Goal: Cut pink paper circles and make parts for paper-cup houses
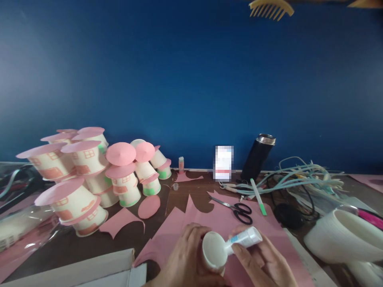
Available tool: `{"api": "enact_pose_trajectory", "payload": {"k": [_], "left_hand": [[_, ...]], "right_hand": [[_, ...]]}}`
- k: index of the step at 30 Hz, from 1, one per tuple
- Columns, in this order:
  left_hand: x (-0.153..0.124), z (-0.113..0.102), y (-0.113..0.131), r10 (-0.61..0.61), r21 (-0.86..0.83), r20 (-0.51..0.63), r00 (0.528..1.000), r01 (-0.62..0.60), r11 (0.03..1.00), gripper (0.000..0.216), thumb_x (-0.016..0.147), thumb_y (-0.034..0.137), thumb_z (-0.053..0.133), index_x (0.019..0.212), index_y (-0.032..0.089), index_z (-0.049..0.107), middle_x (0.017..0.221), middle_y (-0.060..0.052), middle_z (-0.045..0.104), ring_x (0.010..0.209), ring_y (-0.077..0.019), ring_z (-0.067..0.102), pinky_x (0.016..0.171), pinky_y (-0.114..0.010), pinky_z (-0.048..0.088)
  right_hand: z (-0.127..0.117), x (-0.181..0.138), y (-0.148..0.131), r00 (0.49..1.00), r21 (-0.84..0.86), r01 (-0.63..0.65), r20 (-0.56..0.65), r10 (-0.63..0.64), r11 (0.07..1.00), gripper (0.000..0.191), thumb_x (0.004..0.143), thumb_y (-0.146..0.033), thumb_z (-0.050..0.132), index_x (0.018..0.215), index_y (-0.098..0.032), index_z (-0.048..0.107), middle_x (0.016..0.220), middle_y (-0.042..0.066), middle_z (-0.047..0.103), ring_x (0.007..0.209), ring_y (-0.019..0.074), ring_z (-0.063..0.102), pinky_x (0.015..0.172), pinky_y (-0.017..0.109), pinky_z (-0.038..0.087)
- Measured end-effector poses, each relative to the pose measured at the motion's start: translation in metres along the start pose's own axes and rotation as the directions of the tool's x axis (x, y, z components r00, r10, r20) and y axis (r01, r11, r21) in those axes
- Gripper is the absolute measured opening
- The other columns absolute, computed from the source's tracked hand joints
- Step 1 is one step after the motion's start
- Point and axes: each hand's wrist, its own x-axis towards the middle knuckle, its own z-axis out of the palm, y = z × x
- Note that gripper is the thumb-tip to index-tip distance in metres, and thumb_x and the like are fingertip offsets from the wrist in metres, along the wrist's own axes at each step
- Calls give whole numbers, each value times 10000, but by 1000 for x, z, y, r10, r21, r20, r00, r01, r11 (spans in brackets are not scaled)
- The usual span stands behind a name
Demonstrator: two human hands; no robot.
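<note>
At the bottom middle, my left hand (182,255) is wrapped round a small white paper cup (214,249), its round end tilted up toward me. My right hand (263,259) grips a white glue stick (245,238) with a blue label. The tip of the glue stick meets the cup's rim at its right side. Under both hands lie sheets of pink paper (197,217), some with curved cut edges. Just beyond my right hand, scissors (236,209) with black handles rest on the pink paper. A cut pink paper disc (149,207) lies to the left.
Stacked paper-cup houses (89,159) with pink roofs crowd the left. A small clear cap (176,186) and a small tube (181,164) sit farther back. Rightward are a green-tipped marker (258,197), black bottle (257,159), tangled cables (299,181) and a large white cup stack (326,239).
</note>
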Motion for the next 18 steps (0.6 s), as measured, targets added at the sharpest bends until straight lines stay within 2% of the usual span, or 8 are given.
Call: {"api": "enact_pose_trajectory", "payload": {"k": [6, 9, 12, 14, 18], "left_hand": [[0, -6, 12, -48, -27, 21, 999, 48, 998, 620, 559, 83, 837, 1117, 176, 582, 1115, -85, 596, 1059, -288, 550, 928, -438, 454], [-1, -3, 10, -49, -18, -4, 999, 49, 999, 590, 564, 61, 776, 1104, 194, 577, 1105, -71, 607, 1053, -284, 565, 932, -430, 465], [-2, 0, 4, 10, 7, -30, 1000, -9, 1000, 597, 563, 61, 730, 1115, 213, 557, 1112, -66, 617, 1055, -284, 580, 932, -420, 483], [-4, 1, 0, 39, 22, -44, 998, -38, 999, 627, 579, 79, 714, 1160, 222, 528, 1152, -75, 616, 1081, -287, 584, 942, -416, 492], [-9, 2, -3, 60, 28, -87, 994, -58, 998, 639, 664, 132, 688, 1251, 245, 463, 1215, -81, 607, 1111, -271, 596, 961, -407, 502]], "right_hand": [[-9, 7, 4, 991, -108, 36, 132, -22, 993, 206, 857, -399, 652, 978, -232, 659, 869, 23, 736, 829, 178, 713, 758, 156, 554], [-11, 7, 9, 993, -174, 52, 114, -33, 983, 226, 866, -414, 634, 986, -223, 653, 872, 28, 739, 831, 187, 715, 758, 172, 553], [-13, 7, 13, 996, -271, 68, 71, -51, 960, 224, 837, -412, 670, 958, -224, 662, 856, 24, 753, 812, 187, 711, 751, 172, 545], [-14, 8, 14, 999, -253, 43, 38, -35, 967, 225, 831, -413, 678, 957, -227, 667, 876, 26, 766, 817, 190, 714, 745, 177, 550], [-14, 7, 8, 1000, -101, 1, 7, 0, 995, 213, 845, -419, 662, 948, -232, 673, 843, 29, 773, 750, 190, 722, 659, 178, 568]]}}
